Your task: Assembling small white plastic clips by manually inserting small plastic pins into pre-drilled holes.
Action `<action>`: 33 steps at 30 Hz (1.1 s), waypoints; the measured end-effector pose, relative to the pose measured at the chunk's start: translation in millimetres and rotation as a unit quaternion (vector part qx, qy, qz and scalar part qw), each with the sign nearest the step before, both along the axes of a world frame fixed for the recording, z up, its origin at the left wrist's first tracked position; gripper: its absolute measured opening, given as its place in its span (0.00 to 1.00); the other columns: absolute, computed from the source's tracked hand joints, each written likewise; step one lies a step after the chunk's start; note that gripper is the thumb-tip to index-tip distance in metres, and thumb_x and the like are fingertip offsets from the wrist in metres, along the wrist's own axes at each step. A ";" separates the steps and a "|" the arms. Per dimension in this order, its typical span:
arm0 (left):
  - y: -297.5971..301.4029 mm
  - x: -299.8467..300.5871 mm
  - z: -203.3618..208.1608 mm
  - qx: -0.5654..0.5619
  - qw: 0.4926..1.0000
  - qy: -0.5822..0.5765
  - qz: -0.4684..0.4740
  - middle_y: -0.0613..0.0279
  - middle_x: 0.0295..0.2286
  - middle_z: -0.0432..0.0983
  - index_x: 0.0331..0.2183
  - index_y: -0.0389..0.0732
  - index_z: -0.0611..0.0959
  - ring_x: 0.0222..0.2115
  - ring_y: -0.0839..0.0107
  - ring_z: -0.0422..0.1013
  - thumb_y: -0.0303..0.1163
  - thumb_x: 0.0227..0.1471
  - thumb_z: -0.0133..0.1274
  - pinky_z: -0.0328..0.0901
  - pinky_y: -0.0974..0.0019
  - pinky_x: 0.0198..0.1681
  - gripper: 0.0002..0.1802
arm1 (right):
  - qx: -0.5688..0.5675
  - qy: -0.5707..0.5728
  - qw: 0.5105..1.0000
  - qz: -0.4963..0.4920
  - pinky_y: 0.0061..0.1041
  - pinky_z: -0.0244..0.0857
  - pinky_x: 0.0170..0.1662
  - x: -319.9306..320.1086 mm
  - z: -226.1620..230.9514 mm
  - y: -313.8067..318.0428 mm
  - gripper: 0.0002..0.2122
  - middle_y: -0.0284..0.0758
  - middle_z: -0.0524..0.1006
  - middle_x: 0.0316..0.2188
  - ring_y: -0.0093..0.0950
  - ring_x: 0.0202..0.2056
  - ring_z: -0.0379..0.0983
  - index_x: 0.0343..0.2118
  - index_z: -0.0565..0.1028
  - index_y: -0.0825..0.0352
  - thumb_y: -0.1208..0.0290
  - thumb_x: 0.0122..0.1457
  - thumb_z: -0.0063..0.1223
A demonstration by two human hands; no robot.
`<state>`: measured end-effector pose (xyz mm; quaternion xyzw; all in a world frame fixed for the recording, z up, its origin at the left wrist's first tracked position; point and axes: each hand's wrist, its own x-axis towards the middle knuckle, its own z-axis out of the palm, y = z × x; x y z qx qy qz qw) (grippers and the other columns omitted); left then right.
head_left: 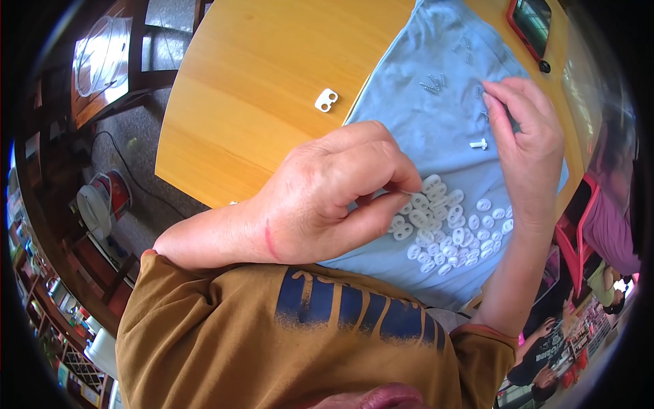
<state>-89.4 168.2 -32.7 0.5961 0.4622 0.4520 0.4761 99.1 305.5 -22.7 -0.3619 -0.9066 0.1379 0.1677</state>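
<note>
My left hand [347,191] is closed in a pinch over the near left part of the light blue cloth [409,116]. Whatever sits between its fingertips is too small and hidden to name. Just beyond those fingertips lies a pile of larger white plastic two-hole pieces [430,204]. Small white oval buttons [460,249] are heaped nearer to me. At the right, my right hand [528,129] has thumb and forefinger nearly together beside a small metal spring [479,91]; whether anything is between them is unclear. A white T-shaped plastic piece [479,144] lies below its fingertips.
More small springs [433,83] lie scattered on the cloth's far part. One white two-hole plate [326,100] rests on the bare wooden table [259,88]. A red-edged dark device [530,27] is at the far right. Other people [545,354] are at the lower right.
</note>
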 end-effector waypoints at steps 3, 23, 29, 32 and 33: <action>-0.3 0.2 0.1 -0.004 1.000 0.001 0.001 0.62 0.24 0.69 0.29 0.34 0.77 0.22 0.75 0.66 0.17 0.41 0.52 0.61 0.76 0.22 0.07 | 0.052 -0.020 0.998 0.038 0.27 0.63 0.31 0.6 -1.4 3.4 0.05 0.36 0.72 0.25 0.33 0.28 0.69 0.26 0.72 0.70 0.81 0.43 0.54; 1.4 1.9 1.7 -0.228 0.919 -0.318 0.040 0.67 0.29 0.72 0.33 0.35 0.76 0.25 0.84 0.65 0.27 0.48 0.54 0.62 0.81 0.27 0.08 | -0.362 0.343 0.865 -0.056 0.15 0.60 0.38 -1.6 11.8 -56.7 0.08 0.35 0.70 0.31 0.19 0.32 0.65 0.29 0.68 0.73 0.90 0.46 0.49; 0.2 1.3 -3.7 -0.225 0.909 -0.350 0.023 0.67 0.29 0.72 0.34 0.36 0.76 0.25 0.84 0.65 0.28 0.48 0.53 0.62 0.80 0.26 0.09 | -0.439 0.346 0.829 -0.032 0.14 0.61 0.38 -13.0 15.7 -79.1 0.09 0.37 0.69 0.32 0.19 0.32 0.66 0.34 0.67 0.71 0.87 0.48 0.47; -0.9 1.5 -3.0 -0.217 0.912 -0.347 0.032 0.67 0.29 0.73 0.34 0.36 0.77 0.24 0.84 0.65 0.27 0.48 0.53 0.62 0.80 0.26 0.09 | -0.453 0.358 0.815 -0.047 0.14 0.61 0.37 -13.9 16.8 -82.5 0.10 0.36 0.70 0.30 0.19 0.31 0.67 0.35 0.67 0.72 0.86 0.48 0.48; -1.0 1.0 -2.2 -0.216 0.912 -0.347 0.032 0.67 0.29 0.73 0.34 0.36 0.77 0.24 0.84 0.65 0.27 0.48 0.53 0.62 0.80 0.26 0.09 | -0.452 0.358 0.816 -0.046 0.14 0.61 0.37 -13.7 17.0 -82.8 0.10 0.36 0.70 0.30 0.19 0.31 0.67 0.35 0.67 0.72 0.86 0.48 0.48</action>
